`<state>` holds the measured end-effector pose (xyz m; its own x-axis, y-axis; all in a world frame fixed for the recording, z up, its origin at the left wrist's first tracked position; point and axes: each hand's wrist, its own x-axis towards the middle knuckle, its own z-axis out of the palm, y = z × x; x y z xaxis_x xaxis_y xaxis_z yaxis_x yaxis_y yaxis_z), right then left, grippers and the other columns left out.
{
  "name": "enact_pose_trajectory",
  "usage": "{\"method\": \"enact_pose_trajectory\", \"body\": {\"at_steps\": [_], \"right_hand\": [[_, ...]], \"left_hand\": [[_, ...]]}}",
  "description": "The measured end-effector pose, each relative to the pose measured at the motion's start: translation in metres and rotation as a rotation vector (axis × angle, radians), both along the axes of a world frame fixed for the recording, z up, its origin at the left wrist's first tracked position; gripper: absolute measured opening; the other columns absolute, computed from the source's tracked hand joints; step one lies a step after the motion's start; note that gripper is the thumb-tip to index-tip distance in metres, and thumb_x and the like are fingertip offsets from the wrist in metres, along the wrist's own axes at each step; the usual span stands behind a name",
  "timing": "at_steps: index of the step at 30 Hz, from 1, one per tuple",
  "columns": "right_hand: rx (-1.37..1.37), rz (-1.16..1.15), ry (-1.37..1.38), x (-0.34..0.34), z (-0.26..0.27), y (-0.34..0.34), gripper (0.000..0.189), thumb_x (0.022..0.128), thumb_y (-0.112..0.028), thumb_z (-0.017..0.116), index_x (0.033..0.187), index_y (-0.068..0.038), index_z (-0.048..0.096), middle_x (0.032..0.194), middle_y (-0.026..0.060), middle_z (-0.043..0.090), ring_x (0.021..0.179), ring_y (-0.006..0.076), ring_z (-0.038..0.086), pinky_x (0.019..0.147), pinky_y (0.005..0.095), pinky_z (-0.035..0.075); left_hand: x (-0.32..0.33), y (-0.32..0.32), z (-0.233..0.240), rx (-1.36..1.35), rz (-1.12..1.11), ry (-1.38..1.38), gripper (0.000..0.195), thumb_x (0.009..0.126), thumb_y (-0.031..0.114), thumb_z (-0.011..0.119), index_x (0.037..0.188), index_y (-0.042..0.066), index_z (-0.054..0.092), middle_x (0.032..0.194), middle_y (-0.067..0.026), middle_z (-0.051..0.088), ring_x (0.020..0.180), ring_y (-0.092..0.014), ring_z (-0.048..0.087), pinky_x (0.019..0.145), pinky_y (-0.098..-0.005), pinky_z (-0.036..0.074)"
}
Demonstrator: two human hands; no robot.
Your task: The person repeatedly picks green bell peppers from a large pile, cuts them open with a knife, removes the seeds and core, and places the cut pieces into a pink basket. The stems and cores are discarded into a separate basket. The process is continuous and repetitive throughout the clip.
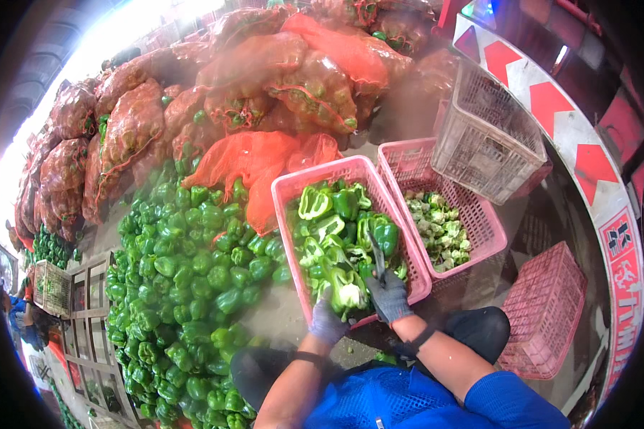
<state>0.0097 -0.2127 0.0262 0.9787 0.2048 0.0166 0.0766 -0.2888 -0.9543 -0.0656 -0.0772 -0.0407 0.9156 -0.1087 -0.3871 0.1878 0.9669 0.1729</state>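
My right hand, in a grey glove, grips a knife whose blade points up over the peppers. My left hand, gloved in light grey, holds an opened green bell pepper with its pale inside showing. Both hands are at the near edge of a pink plastic crate full of cut and halved green peppers. Beside it on the right, a second pink crate has pale pepper cores in it.
A large heap of whole green peppers lies on the floor at left. Red mesh sacks are piled behind. A grey crate rests on the cores' crate; an overturned pink crate lies right. Another person is at far left.
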Motion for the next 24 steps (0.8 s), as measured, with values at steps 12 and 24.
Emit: {"method": "enact_pose_trajectory", "body": {"at_steps": [12,24], "right_hand": [[-0.197,0.775,-0.065,-0.021,0.076,-0.033,0.073,0.076,-0.017,0.081,0.139,-0.003,0.049,0.11,0.0016,0.065,0.095,0.0107,0.059,0.084,0.0306,0.052],[0.031,0.724,0.094,-0.041,0.029,-0.039,0.087,0.077,-0.022,0.083,0.149,-0.005,0.036,0.143,0.0094,0.05,0.129,0.0208,0.047,0.109,0.037,0.039]], "left_hand": [[-0.034,-0.021,0.055,0.307,-0.094,-0.072,0.055,0.098,0.041,0.054,0.138,0.003,0.045,0.132,-0.0098,0.056,0.117,-0.023,0.057,0.103,-0.0371,0.046],[-0.037,-0.02,0.042,0.254,-0.012,-0.077,0.056,0.09,0.039,0.069,0.131,0.005,0.053,0.12,-0.0124,0.064,0.108,-0.028,0.064,0.094,-0.041,0.053]]}}
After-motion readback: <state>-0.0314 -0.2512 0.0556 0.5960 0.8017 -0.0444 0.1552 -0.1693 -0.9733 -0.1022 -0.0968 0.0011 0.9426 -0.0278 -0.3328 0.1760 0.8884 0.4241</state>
